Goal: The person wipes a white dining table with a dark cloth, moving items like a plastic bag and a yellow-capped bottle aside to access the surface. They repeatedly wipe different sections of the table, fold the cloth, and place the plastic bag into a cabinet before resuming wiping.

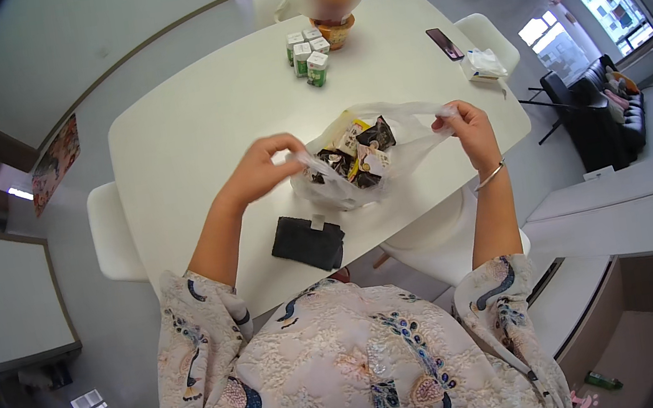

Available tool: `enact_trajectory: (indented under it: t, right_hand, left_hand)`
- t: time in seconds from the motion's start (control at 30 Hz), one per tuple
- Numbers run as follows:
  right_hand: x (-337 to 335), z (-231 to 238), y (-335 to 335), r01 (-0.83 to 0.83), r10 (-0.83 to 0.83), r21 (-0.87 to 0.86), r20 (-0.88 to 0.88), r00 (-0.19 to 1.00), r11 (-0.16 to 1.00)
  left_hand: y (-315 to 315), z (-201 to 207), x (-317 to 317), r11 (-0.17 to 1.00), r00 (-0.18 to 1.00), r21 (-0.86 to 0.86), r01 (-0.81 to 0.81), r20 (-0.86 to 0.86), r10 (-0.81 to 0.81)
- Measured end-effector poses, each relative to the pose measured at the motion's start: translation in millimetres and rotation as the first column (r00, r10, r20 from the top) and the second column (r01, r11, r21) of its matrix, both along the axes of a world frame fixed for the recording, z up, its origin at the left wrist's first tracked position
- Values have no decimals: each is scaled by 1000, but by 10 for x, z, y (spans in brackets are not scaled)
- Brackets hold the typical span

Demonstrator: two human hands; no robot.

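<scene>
A clear plastic bag (409,164) sits on the white table (184,158), toward its near edge, its mouth spread between the two hands. The left hand (266,165) has the bag's left rim pinched between thumb and curled fingers, while the right hand (469,128), with a bangle (490,174) at the wrist, grips the opposite rim in a similar pinch and draws that side into a stretched fold toward the table's right edge. Inside the bag lies a jumble of small packets (372,162) in black, cream and yellow (the film blurs the lower ones, so they are hard to count). Just left of the bag's base, close to the near edge, a flat black pouch (305,243) rests at a slant with a pale tab at its upper side. Near the far edge a cluster of green-and-white containers (316,69) stands just beside an orange tub (336,32), above which the view is smeared. By the right edge, toward the far right corner, lies a dark-screened phone (444,44), and a white soft pack (484,65) sits near it.
</scene>
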State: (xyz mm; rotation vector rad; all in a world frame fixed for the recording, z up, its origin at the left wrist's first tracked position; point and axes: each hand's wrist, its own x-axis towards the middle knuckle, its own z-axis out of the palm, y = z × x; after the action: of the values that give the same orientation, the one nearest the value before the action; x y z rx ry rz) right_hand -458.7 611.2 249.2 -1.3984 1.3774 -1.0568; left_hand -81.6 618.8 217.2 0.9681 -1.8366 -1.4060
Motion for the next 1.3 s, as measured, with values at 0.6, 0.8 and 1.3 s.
enact_trajectory:
  t: [0.6,0.8,1.3]
  right_hand:
    - [506,-377,236,266,-305,175,251,919,948]
    - [542,-421,246,37,-72,139,260,963,990]
    - [104,-398,-67,134,-255,-600,-120,959,789]
  left_hand:
    - [-414,-284,106,814,804,-86,-574,-248,541]
    - [-245,-388,-25,776,756,-88,-625,-315,574]
    - [131,-49,-133,835,760,29,-549,-399,513]
